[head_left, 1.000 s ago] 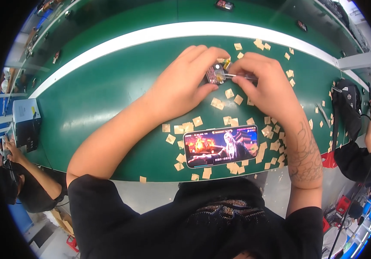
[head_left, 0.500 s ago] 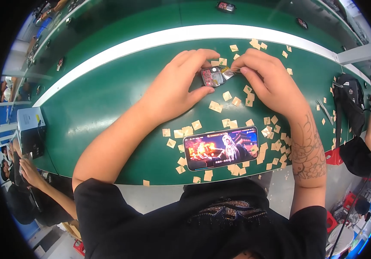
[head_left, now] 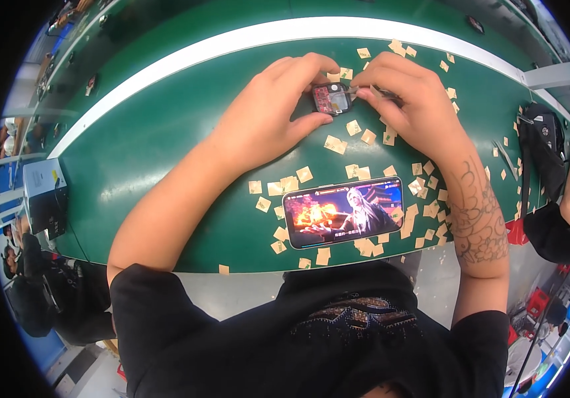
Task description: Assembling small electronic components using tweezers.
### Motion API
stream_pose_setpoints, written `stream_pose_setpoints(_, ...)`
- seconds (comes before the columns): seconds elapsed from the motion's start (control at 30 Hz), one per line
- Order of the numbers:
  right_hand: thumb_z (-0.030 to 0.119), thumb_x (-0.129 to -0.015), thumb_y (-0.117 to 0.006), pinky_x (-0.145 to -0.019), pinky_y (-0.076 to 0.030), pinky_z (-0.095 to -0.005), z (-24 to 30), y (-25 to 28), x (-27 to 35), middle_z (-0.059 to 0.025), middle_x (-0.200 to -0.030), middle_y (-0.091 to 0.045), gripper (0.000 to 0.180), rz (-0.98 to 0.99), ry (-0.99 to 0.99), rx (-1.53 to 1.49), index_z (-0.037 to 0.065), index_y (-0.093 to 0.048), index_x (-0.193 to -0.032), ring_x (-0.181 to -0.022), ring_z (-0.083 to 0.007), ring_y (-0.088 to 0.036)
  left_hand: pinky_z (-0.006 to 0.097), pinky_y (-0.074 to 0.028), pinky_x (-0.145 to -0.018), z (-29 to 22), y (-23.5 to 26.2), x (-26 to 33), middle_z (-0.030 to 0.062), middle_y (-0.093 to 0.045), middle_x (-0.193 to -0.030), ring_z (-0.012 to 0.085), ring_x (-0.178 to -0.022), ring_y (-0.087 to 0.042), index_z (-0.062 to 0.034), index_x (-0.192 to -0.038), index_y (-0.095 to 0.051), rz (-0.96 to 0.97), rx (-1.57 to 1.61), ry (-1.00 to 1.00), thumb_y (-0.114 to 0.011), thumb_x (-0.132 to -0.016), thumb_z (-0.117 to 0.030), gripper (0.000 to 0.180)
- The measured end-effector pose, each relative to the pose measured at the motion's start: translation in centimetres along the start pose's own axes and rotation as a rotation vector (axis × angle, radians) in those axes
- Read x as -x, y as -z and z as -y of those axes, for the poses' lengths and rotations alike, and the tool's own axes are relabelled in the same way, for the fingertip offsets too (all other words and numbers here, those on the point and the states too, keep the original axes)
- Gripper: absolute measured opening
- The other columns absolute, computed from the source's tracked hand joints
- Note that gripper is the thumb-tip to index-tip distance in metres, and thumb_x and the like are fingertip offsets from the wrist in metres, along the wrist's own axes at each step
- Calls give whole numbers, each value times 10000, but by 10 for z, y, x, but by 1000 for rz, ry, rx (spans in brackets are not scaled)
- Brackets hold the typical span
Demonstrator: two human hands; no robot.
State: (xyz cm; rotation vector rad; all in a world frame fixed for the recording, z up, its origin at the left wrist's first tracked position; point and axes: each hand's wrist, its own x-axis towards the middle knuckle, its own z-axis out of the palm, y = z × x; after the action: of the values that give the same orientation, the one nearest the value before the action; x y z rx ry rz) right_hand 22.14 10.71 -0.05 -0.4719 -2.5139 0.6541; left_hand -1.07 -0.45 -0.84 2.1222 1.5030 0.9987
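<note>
My left hand point(head_left: 268, 109) grips a small black electronic casing point(head_left: 330, 101), its thumb and fingers at the case's left side and lower edge. A red circuit board and a pale grey area show inside the casing. In my right hand point(head_left: 407, 96), thumb and fingers pinch slim metal tweezers point(head_left: 391, 95), mostly covered by the fingers. Their tip reaches the casing's right edge. Whether anything sits between the tips is too small to tell. Small tan paper squares point(head_left: 335, 144) lie around both hands on the green table point(head_left: 166, 132).
A lit phone point(head_left: 344, 212) lies near the table's front edge among more squares. Another pair of tweezers point(head_left: 506, 159) and a black bag point(head_left: 540, 136) are at the right. A box point(head_left: 45, 196) stands far left. A white rail point(head_left: 232, 45) borders a conveyor. Co-workers sit both sides.
My right hand has come closer to the casing. The silvery piece with yellow tape that stuck out at the casing's right is no longer visible there. My left hand keeps its grip.
</note>
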Motion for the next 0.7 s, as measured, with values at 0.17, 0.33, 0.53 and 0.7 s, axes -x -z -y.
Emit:
stream_pose_setpoints(0.17,48,-931,-765,-752,-574,-337,10,1,-2,-116,-948,-702,139,-4,-199,-235,32,-719,-1061,-834,-242,-706,376,-560,-857,-1,3,0,79,-719,-1130,270,-1019,-682,-89,-1241,-679,10,-51,-69,-890,-810,-73,480)
stream_pose_setpoints(0.33,41,-972,-753,-859,-585,-283,7,14,0,-78,-1004,-744,165,156,-329,-415,-17,-726,-1124,-912,-135,-689,405,-584,-874,-1,3,2,85,-713,-1111,294,-1032,-673,-76,-1103,-751,35,-152,-186,-871,-817,-76,310)
stream_pose_setpoints(0.53,37,-964,-746,-830,-579,-310,9,14,0,-106,-981,-745,191,135,-315,-421,-14,-735,-1147,-899,-165,-697,403,-592,-837,-3,4,3,82,-714,-1102,286,-991,-671,-79,-1094,-771,35,-212,-221,-873,-811,-94,301)
stream_pose_setpoints(0.7,38,-938,-727,-807,-580,-366,28,8,-7,-169,-979,-744,177,94,-234,-130,-7,-739,-1109,-883,-297,-729,408,-586,-837,-3,4,3,86,-712,-1094,294,-985,-671,-61,-1069,-768,28,-232,-245,-877,-806,-97,286)
